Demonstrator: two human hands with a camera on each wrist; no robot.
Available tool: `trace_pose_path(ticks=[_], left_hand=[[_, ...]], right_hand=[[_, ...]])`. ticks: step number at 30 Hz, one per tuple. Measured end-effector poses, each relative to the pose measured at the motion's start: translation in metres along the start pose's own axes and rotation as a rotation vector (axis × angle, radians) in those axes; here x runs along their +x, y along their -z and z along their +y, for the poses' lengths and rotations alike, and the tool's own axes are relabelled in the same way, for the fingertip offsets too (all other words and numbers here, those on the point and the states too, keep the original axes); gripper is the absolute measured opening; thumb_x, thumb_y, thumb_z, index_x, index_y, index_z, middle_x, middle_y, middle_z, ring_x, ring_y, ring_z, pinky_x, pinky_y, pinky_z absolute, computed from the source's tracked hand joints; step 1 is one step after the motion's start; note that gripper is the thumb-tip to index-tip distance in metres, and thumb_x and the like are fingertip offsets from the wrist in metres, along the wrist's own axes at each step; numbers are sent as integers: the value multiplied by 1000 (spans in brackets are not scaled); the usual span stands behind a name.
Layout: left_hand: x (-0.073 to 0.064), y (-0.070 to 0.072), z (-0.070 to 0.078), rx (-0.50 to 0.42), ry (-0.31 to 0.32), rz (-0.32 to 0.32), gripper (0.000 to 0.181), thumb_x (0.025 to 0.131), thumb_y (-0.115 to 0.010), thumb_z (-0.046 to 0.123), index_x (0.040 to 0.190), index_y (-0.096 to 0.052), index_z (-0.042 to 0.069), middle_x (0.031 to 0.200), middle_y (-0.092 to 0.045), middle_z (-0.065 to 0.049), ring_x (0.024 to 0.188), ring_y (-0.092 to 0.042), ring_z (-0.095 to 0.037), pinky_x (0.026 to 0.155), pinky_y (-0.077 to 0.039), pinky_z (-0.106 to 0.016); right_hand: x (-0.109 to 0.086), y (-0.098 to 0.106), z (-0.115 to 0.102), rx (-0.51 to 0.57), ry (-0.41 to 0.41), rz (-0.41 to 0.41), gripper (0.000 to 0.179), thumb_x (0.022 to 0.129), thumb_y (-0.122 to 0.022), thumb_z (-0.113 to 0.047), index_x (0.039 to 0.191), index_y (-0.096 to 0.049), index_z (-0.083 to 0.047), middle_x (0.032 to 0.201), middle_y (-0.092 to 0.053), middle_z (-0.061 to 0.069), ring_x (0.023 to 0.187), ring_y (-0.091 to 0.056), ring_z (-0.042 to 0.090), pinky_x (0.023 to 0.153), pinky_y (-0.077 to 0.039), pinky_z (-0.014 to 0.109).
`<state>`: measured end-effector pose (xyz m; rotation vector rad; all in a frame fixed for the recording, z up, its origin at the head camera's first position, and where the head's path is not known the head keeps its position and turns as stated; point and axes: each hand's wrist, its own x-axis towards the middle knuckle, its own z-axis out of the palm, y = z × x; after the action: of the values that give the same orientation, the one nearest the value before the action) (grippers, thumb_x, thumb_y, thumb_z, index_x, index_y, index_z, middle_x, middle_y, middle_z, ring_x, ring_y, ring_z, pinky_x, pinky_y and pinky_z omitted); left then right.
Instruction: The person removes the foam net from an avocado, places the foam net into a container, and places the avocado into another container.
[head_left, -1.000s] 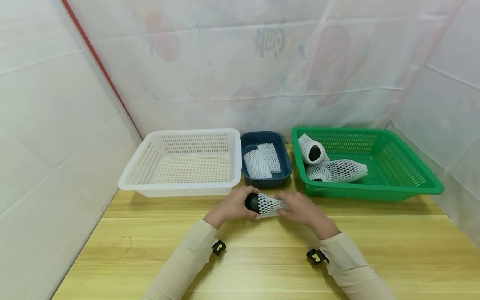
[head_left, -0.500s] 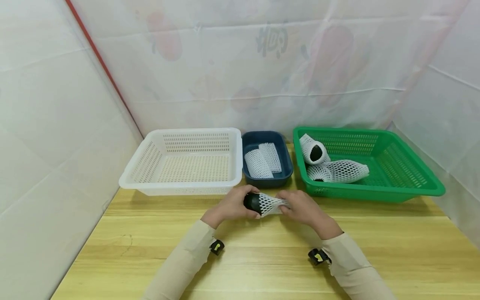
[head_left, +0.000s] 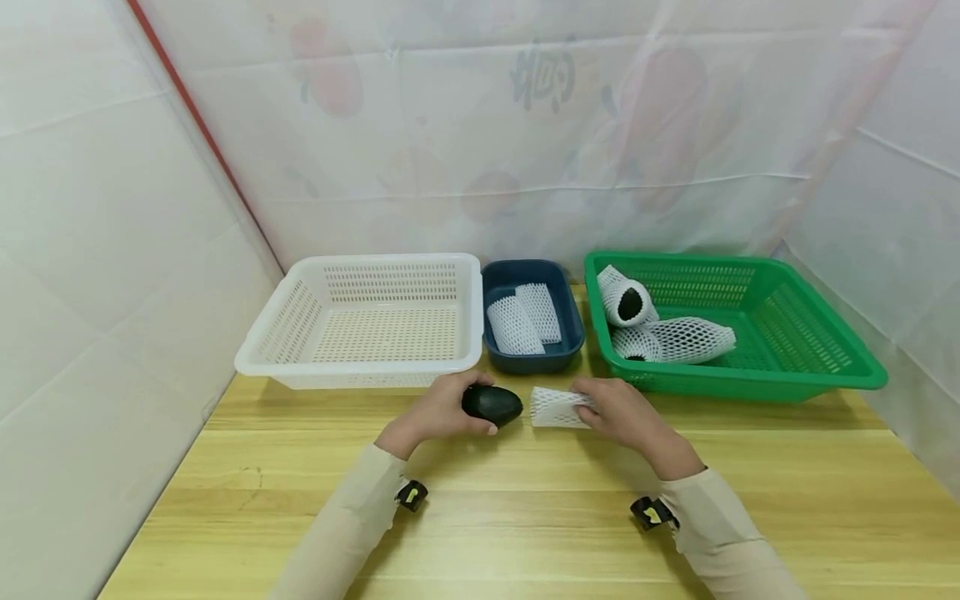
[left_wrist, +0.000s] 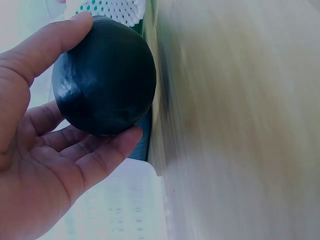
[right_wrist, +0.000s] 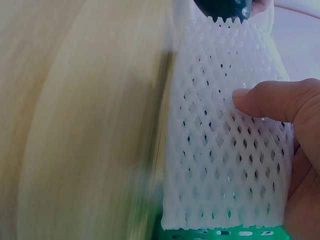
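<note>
In the head view my left hand (head_left: 437, 408) grips a smooth, dark green avocado (head_left: 492, 405) above the table, its narrow tip pointing right. The left wrist view has the thumb on one side of the avocado (left_wrist: 105, 77) and the fingers on the other. My right hand (head_left: 621, 414) pinches a white foam net sleeve (head_left: 555, 407) by its right part. The sleeve lies flattened, and a small gap parts it from the avocado. In the right wrist view the thumb presses on the sleeve's mesh (right_wrist: 225, 145); the fingers behind it are mostly hidden.
A white plastic basket (head_left: 360, 368) stands back left. Beside it a navy blue tray (head_left: 534, 364) holds two foam sleeves (head_left: 517, 325). At the back right a green basket (head_left: 750, 385) holds several sleeved dark fruits (head_left: 690, 340). The wooden table (head_left: 525, 517) stretches in front.
The foam sleeve has come off the avocado. My left hand has moved left with the avocado, and my right hand a little right with the sleeve.
</note>
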<state>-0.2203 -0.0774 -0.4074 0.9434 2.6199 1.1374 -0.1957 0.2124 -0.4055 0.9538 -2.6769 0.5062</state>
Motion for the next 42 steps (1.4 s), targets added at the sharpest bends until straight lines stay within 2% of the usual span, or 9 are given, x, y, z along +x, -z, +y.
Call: trace_pose_path(ticks=[7,15,21,24,31,37,42], left_hand=[[0,0,-2,1,7,-5,59,68,-84,26,118,-58,8,110,-58,-2,96,-52,-17,83,-42,-35],[-5,3,2,25,-49,5,59,67,-85,22,115,-58,4,108,-59,-4,95,-52,-18,83,-42,-35],[-10,8,7,51,-68,16,55,66,-85,24,111,-59,6,103,-60,-1,91,-53,-16,81,-43,-35],[-13,10,7,59,-73,23,54,66,-85,25,111,-59,8,103,-60,0,91,-52,-15,81,-42,-35],[-25,17,2,62,-57,46,54,65,-85,23,110,-60,8,103,-60,1,90,-53,-16,79,-43,-36],[-29,19,-2,69,-49,48,53,67,-85,26,110,-60,8,103,-60,1,89,-53,-15,78,-43,-35],[-32,22,-3,61,-31,56,58,67,-84,26,115,-59,6,112,-59,-3,95,-53,-18,81,-43,-38]], right_hand=[[1,1,-1,-3,-11,-7,18,76,-73,-2,87,-61,-8,77,-61,-1,64,-55,13,57,-47,34],[9,11,-3,-19,-26,-43,14,79,-71,-6,83,-58,-10,71,-56,-5,58,-47,9,53,-43,31],[17,24,-5,20,-6,-74,16,81,-70,-4,94,-62,-3,81,-63,3,63,-55,11,57,-48,32],[20,28,-5,25,1,-72,19,81,-70,-3,97,-61,0,82,-63,5,60,-54,10,57,-48,32],[24,34,-6,25,-9,13,18,81,-69,-3,96,-59,-1,70,-60,2,49,-45,7,48,-41,29],[28,38,-4,68,-94,76,20,82,-68,-4,97,-58,3,74,-63,11,52,-54,13,47,-44,30],[35,38,-1,88,-144,128,18,83,-66,-4,98,-58,4,77,-64,15,54,-58,19,48,-46,34]])
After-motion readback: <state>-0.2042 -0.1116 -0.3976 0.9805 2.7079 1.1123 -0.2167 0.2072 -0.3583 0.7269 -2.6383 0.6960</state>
